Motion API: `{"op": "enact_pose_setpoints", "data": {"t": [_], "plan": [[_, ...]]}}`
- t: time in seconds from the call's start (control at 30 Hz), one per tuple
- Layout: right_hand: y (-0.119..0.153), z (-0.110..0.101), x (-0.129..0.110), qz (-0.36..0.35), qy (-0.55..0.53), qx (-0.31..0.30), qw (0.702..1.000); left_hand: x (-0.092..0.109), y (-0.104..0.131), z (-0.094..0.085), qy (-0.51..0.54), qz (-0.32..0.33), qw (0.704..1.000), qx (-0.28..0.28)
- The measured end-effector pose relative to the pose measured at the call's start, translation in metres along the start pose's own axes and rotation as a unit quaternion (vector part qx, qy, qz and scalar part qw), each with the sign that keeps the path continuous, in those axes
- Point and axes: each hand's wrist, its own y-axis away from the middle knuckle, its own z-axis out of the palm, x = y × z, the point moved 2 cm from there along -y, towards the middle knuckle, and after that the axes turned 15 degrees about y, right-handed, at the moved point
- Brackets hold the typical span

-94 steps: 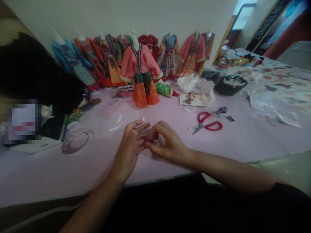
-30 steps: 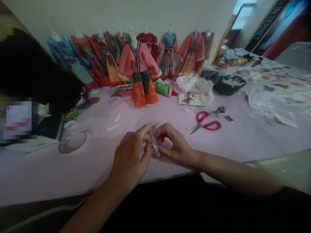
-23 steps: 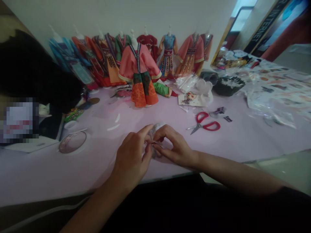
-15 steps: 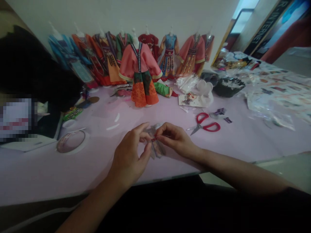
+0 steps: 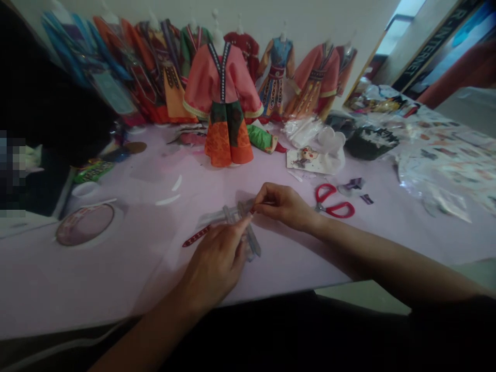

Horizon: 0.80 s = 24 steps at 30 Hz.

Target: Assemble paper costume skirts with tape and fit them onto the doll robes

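Observation:
Near the table's front edge lies a small grey doll garment [image 5: 252,243], partly hidden by my hands. A red patterned strip [image 5: 196,236] sticks out to the left from under my left hand [image 5: 217,256], whose index finger reaches to the garment's middle. My right hand [image 5: 284,206] is closed in a pinch at the right end of the red strip, just above the garment. Both hands' fingertips nearly meet there. Red-handled scissors [image 5: 340,209] lie right of my right hand, with their blades mostly hidden behind it.
Dressed doll forms stand along the wall, one in a pink top [image 5: 222,103] in front. A tape roll [image 5: 86,224] lies at the left. Plastic bags [image 5: 302,130], a printed card [image 5: 306,159], a dark bowl [image 5: 370,142] and fabric scraps [image 5: 352,184] are at the right.
My left hand has turned flatter, its index finger now extended to the garment. The red strip's left part has come into view. My right hand has shifted slightly up and right, still pinching.

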Motion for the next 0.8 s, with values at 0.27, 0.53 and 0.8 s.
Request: {"op": "enact_pose_setpoints", "data": {"t": [0.27,0.53,0.8], "plan": [[-0.012,0.005,-0.003,-0.006,0.012,-0.026,1.0,-0.002,0.003,0.012,-0.053,0.062,0.996,-0.034],[-0.019,-0.008,0.003,0.011,0.11,0.009,0.994,-0.004,0.004,0.014,-0.066,0.063,0.994,-0.054],[-0.016,-0.017,-0.008,-0.029,0.198,-0.005,0.98,-0.012,-0.003,0.007,-0.072,-0.01,0.997,0.007]]}}
